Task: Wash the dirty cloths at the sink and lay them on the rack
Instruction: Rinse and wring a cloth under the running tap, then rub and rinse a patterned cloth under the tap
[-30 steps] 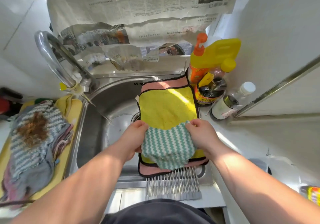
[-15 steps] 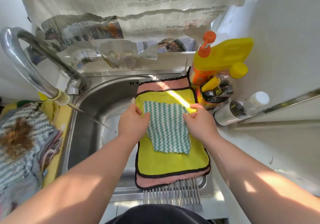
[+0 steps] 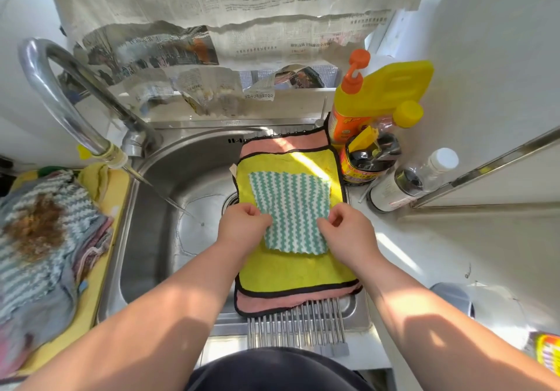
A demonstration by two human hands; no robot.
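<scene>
Now green cloth (image 3: 291, 206) between grips, left grip (image 3: 242, 227), right grip (image 3: 347, 231) pinching its sides

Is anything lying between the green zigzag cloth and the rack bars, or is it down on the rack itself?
Yes. The green zigzag cloth lies on a yellow cloth, which lies on a pink cloth; those two separate it from the bars of the rack. Nothing else visible is in the way.
</scene>
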